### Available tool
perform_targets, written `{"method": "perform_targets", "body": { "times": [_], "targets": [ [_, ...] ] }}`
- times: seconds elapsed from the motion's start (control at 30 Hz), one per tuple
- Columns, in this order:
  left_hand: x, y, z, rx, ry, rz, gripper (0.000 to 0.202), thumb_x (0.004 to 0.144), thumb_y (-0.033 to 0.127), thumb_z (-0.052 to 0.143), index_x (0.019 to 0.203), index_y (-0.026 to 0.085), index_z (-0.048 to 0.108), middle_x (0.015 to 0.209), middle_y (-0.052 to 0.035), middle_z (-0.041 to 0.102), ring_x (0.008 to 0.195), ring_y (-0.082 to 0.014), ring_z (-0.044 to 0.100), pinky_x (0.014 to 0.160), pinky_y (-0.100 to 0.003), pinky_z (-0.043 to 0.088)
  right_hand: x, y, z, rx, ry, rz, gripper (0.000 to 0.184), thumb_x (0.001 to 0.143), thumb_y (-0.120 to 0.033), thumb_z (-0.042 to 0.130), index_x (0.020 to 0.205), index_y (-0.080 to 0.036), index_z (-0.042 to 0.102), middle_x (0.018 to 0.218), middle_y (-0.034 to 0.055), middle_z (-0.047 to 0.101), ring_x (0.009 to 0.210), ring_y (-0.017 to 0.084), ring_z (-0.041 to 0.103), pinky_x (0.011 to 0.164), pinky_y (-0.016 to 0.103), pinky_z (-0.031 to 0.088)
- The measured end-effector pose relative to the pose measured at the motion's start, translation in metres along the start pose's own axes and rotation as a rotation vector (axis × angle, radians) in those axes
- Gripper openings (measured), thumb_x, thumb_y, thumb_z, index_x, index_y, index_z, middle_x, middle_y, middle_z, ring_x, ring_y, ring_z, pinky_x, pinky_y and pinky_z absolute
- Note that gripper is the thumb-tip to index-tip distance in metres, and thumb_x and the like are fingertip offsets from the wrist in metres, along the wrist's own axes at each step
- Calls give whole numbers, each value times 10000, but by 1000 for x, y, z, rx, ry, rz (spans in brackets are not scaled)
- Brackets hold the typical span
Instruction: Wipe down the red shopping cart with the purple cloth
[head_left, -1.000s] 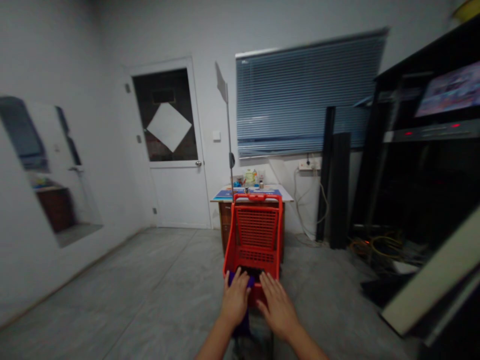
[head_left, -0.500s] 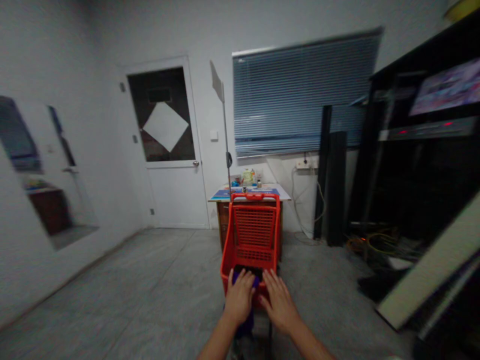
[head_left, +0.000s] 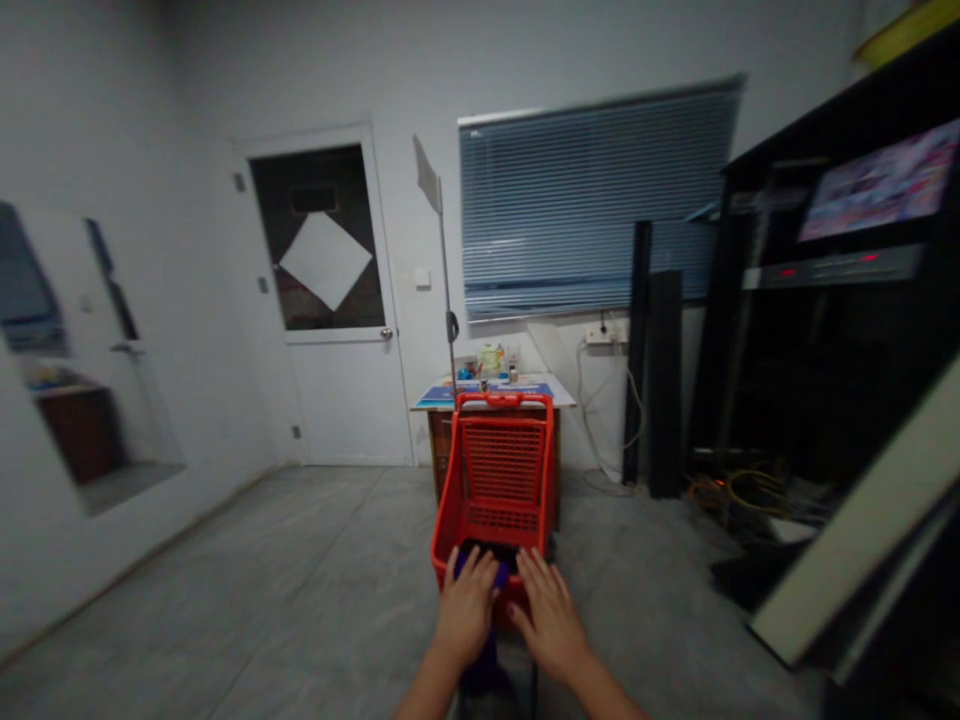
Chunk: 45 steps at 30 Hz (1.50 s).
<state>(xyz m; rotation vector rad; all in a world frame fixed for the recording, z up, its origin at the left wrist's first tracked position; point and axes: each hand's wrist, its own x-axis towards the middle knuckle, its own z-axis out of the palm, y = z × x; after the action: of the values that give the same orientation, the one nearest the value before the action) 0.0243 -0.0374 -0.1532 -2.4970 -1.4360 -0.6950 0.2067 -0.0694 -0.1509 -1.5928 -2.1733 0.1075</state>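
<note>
A red plastic shopping cart (head_left: 504, 455) stands right in front of me, its handle bar at the far side. A purple cloth (head_left: 486, 655) drapes over the cart's near rim and hangs down outside it. My left hand (head_left: 466, 605) lies on this cloth at the rim, fingers stretched forward. Beside it, my right hand (head_left: 551, 612) rests at the near rim with straight fingers and the thumb pointing inward. Something dark lies in the cart just beyond my fingertips; its kind is unclear. The palms' undersides are hidden.
Behind the cart is a desk (head_left: 556, 390) with small items on top. A thin pole (head_left: 446, 260) with a flat panel rises beside it. To the right stand a black rack (head_left: 750, 330) with a screen, loose cables (head_left: 757, 490) and a leaning pale board (head_left: 855, 540). A white door (head_left: 349, 400) is at left.
The whole scene has shifted slightly left and down in the view. Both hands stay at the cart's near rim in much the same pose.
</note>
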Motion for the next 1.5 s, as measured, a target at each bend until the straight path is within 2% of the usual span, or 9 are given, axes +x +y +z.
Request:
{"method": "perform_targets", "body": {
  "times": [0.17,0.33,0.5,0.73,0.9,1.0,1.1,1.23,1.5],
  "targets": [
    [-5,-7,8,-6,57,-89,372,943,205,412,1286,249,550,1376,-49,557,1349,-244,407,1168,-558,170,0,-3,-1,-15,7,14,713,935,-612,306,1482,-155,279,1550,51,221,1441,237,152,1178,451,166],
    [-5,-11,13,-48,36,-9,420,899,108,427,1285,238,525,1453,-38,473,1414,-228,287,1162,-544,221,-3,-5,2,-36,53,24,716,927,-625,312,1438,-130,388,1513,96,324,1418,269,237,1152,455,235],
    [-7,-20,14,-140,21,13,461,892,77,421,1304,269,501,1491,-32,419,1441,-223,210,1160,-576,187,-9,-18,5,-67,64,95,732,919,-639,309,1414,-114,428,1496,117,351,1403,290,275,1133,462,271],
    [-8,-43,7,-221,3,-42,423,923,142,397,1310,266,518,1423,-30,510,1425,-218,259,1164,-571,182,-8,-42,20,-68,52,92,707,925,-624,306,1431,-139,409,1504,85,339,1409,277,260,1145,439,255],
    [-8,-60,-1,-241,-15,-70,378,949,246,383,1286,242,556,1340,-44,589,1395,-238,329,1162,-574,203,1,-32,9,-60,11,-7,709,927,-619,315,1472,-166,315,1539,52,238,1423,255,221,1166,429,205],
    [-7,-56,-7,-202,-31,-99,384,945,227,371,1280,226,559,1347,-39,584,1394,-237,330,1165,-560,208,6,-20,-2,-75,11,3,712,940,-614,267,1485,-157,269,1556,39,171,1441,241,152,1180,425,145],
    [-5,-39,-11,-141,-35,-131,400,928,178,372,1282,212,555,1343,-44,587,1391,-240,335,1168,-562,191,7,-12,-5,-62,-9,-33,726,927,-619,306,1495,-174,234,1565,22,131,1446,238,117,1180,416,141],
    [-2,-20,-11,-131,-87,-22,438,917,184,396,1340,239,498,1396,-35,539,1405,-217,307,1172,-538,196,4,-9,-1,-48,11,-14,731,923,-626,310,1504,-194,202,1567,20,134,1449,246,99,1173,437,162],
    [5,-17,-16,-110,-130,-92,418,934,222,380,1328,242,517,1375,-29,560,1402,-226,315,1172,-535,188,5,-14,-9,-14,-24,-2,729,919,-616,343,1499,-190,227,1569,27,149,1450,243,105,1173,423,163]
  ]
}}
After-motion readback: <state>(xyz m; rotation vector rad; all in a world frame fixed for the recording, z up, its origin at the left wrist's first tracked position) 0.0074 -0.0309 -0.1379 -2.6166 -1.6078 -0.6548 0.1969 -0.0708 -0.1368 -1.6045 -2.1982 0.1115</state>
